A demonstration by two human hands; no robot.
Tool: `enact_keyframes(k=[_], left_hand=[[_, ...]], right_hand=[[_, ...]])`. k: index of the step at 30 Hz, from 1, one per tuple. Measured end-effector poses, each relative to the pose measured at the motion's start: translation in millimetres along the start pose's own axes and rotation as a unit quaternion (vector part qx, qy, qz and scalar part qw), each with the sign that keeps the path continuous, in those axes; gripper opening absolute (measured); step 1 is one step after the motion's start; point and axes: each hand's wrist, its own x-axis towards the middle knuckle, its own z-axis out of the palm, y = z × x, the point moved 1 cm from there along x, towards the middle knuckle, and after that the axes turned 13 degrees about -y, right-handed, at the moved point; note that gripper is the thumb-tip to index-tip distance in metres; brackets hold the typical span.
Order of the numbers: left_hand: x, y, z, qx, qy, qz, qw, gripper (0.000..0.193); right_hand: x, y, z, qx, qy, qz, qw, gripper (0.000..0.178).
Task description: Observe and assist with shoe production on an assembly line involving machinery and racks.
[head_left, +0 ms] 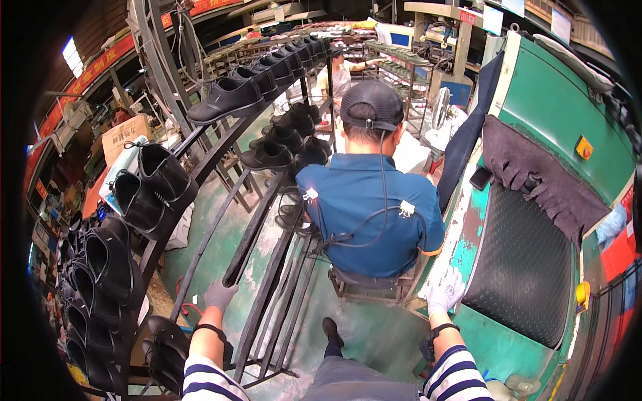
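Observation:
My left hand [219, 295], in a dark grey glove, rests on a black metal rail of the shoe rack [200, 244], fingers closed over the bar. My right hand [445, 291], in a white glove, lies flat with fingers spread on the worn edge of the green machine [468, 244], beside its black textured mat [525, 267]. Neither hand holds a loose object. Black leather shoes [137, 200] stand on the rack's upper rail to the left of my left hand.
A person in a blue shirt and black cap [368, 214] sits directly ahead on a stool, back to me. More black shoes [281, 144] line the rack's lower tiers. A dark cloth [535, 180] drapes over the green machine. Another worker sits farther back.

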Motion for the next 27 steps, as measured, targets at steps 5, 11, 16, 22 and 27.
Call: enact_keyframes(k=[5, 11, 16, 22, 27], left_hand=[[5, 1, 3, 0.004, 0.000, 0.009, 1.000, 0.066], [1, 12, -2, 0.004, -0.016, 0.006, 1.000, 0.066], [8, -6, 2, 0.011, -0.002, 0.005, 1.000, 0.065], [6, -2, 1, -0.019, -0.029, 0.001, 0.999, 0.064], [-4, -1, -4, -0.003, -0.009, -0.014, 1.000, 0.063]], right_hand=[[4, 7, 6, -0.003, 0.015, -0.002, 1.000, 0.050], [4, 9, 3, -0.008, 0.030, -0.009, 0.999, 0.048], [-1, 1, -6, -0.008, -0.013, -0.008, 1.000, 0.049], [1, 3, 2, 0.006, 0.003, 0.004, 1.000, 0.048], [-1, -5, -5, 0.001, -0.004, -0.001, 1.000, 0.048]])
